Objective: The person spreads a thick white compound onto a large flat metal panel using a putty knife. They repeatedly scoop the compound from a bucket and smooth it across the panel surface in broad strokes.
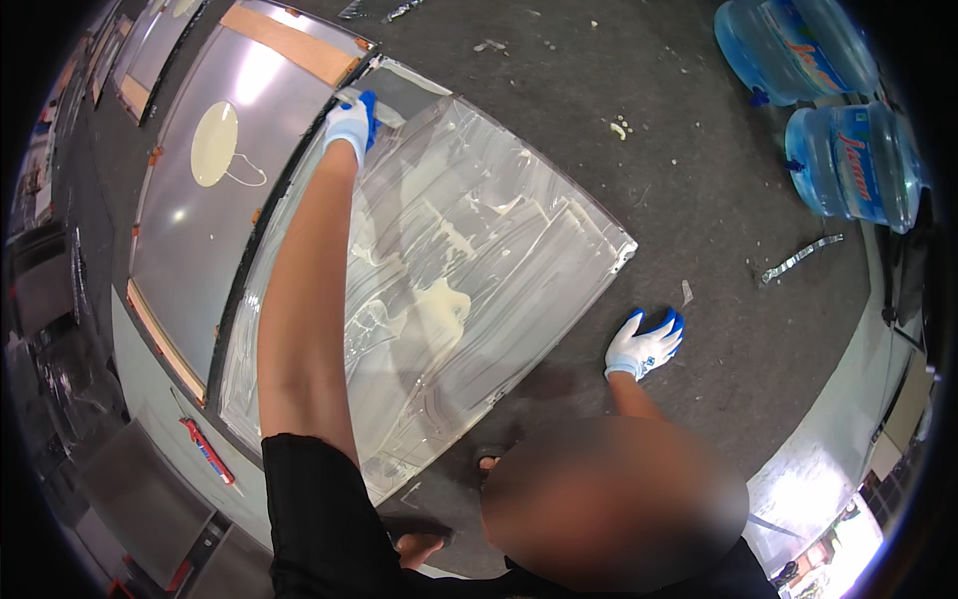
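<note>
My left hand (349, 122), in a white and blue glove, is closed around a flat pale spreader (387, 110) at the far left corner of a panel. The panel (414, 88) lies on the floor, its face streaked with thin whitish paste. A thicker cream-coloured puddle of paste (442, 307) sits near its middle. My left arm reaches over the panel's left side. Off the panel to the right, my right hand (645, 344), gloved likewise, rests on the dark floor, fingers spread and holding nothing.
Left of the panel lies a second metallic panel (185, 255) with a cream paste pool (215, 145) and wooden strips. A red sealant tube (208, 452) is nearby. Two large blue water bottles (853, 165) lie at far right, near a crumpled silvery strip (801, 260).
</note>
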A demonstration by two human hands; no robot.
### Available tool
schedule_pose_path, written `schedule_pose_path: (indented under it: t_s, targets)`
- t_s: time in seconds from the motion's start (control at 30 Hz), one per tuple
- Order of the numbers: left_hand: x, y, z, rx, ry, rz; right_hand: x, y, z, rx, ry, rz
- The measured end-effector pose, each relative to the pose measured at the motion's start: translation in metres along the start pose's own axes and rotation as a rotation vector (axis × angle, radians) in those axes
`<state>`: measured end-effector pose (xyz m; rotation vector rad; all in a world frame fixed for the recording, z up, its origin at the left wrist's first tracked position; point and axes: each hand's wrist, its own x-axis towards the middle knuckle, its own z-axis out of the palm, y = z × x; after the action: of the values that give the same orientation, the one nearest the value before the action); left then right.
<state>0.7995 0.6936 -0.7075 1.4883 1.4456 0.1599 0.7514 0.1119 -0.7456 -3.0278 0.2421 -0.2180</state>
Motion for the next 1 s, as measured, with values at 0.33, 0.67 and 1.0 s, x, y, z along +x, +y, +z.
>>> schedule_pose_path:
  t_s: [0.33,0.67,1.0]
  targets:
    - [-0.001,0.007,-0.013,0.111,0.087,0.075,-0.001,0.000,0.000,-0.023,-0.025,-0.002]
    - [0.015,-0.025,-0.028,0.372,0.121,-0.001,-0.002,0.004,0.005,-0.032,-0.021,0.003]
    - [-0.123,-0.093,-0.179,-0.137,0.166,0.017,-0.002,0.006,0.010,-0.071,-0.036,0.036]
